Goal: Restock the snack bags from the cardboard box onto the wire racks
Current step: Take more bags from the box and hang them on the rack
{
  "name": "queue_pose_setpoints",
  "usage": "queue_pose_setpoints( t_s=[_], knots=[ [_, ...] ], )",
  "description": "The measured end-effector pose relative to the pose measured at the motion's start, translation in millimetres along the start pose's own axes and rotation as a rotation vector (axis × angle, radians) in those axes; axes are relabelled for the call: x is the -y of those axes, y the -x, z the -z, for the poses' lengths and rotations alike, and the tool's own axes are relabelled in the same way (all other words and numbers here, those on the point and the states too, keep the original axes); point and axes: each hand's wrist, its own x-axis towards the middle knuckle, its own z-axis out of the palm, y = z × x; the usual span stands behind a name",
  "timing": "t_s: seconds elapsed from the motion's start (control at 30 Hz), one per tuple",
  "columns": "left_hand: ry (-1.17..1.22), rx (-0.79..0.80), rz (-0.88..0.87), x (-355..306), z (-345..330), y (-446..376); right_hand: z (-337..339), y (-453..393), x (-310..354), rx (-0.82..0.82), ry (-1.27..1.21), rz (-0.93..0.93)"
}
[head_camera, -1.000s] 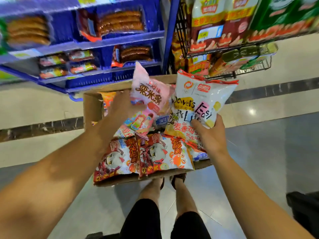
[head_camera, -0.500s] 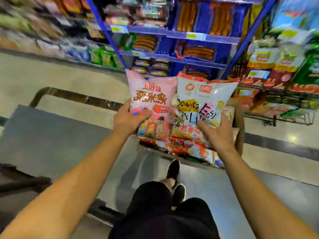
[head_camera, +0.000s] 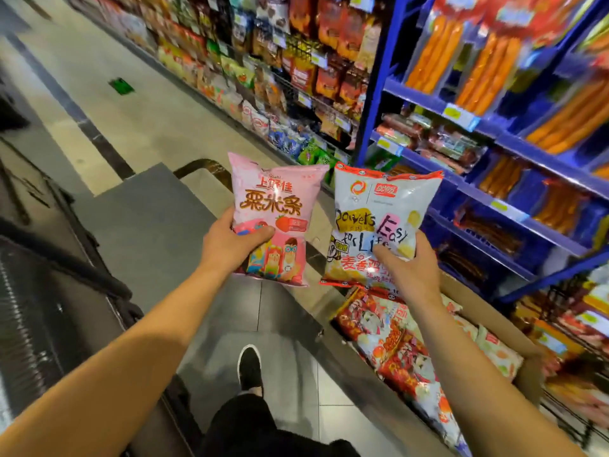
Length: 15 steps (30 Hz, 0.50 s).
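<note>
Both bags are now lifted clear of the cardboard box (head_camera: 487, 311) and carried away from it, the left hand (head_camera: 230, 245) gripping the pink snack bag (head_camera: 280, 199) and the right hand (head_camera: 412, 272) gripping the white snack bag (head_camera: 379, 206), so placement on a rack remains outstanding.

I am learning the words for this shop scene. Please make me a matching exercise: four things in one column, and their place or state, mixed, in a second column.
Things:
1. pink snack bag
2. white snack bag
3. red snack bags
4. black shoe

Places or states:
A. lying in the cardboard box
B. held upright by the left hand
C. on the grey floor
D. gripped by the right hand

Pairs: 1-B, 2-D, 3-A, 4-C
</note>
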Motion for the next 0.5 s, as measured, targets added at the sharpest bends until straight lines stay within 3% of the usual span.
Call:
queue_pose_setpoints(
  t_s=[0.23,0.5],
  knots=[
    [0.061,-0.12,-0.06,-7,110,-122,-136,-89,76,0.063,0.083,0.056],
    [0.092,-0.202,-0.062,-21,219,-267,-291,-183,165,0.079,-0.016,0.084]
  ],
)
